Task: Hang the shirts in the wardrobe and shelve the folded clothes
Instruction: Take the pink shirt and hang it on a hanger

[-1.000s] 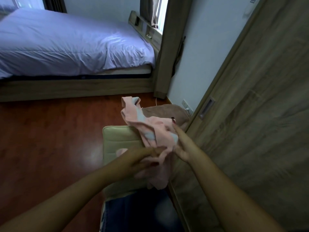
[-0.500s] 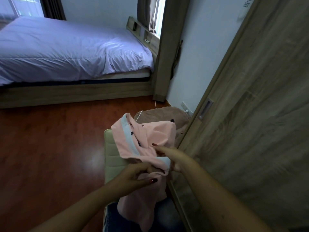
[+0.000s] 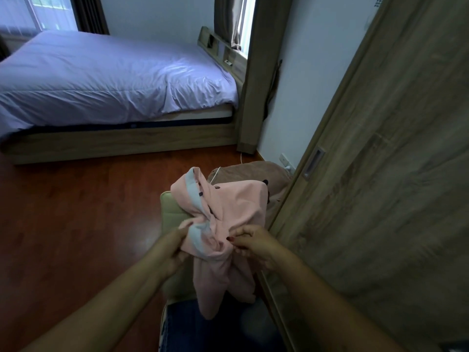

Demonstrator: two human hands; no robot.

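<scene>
Pink shirt (image 3: 236, 207) with pale-blue trim is bunched and held in the air over a beige cushion (image 3: 172, 212) and folded denim (image 3: 182, 323), just beside the wardrobe door (image 3: 380, 199). Left hand (image 3: 175, 247) grip: grasping the blue-trimmed edge. Right hand (image 3: 256, 243) grip: pinching pink fabric at the shirt's middle. Lower part hangs loose between the forearms. Brown cloth (image 3: 253, 171) lies behind the cushion; bed (image 3: 114, 80) is well apart, across the floor.

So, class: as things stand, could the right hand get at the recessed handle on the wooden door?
Probably not yet: the right hand grips the pink garment. Nothing stands between it and the handle.
</scene>
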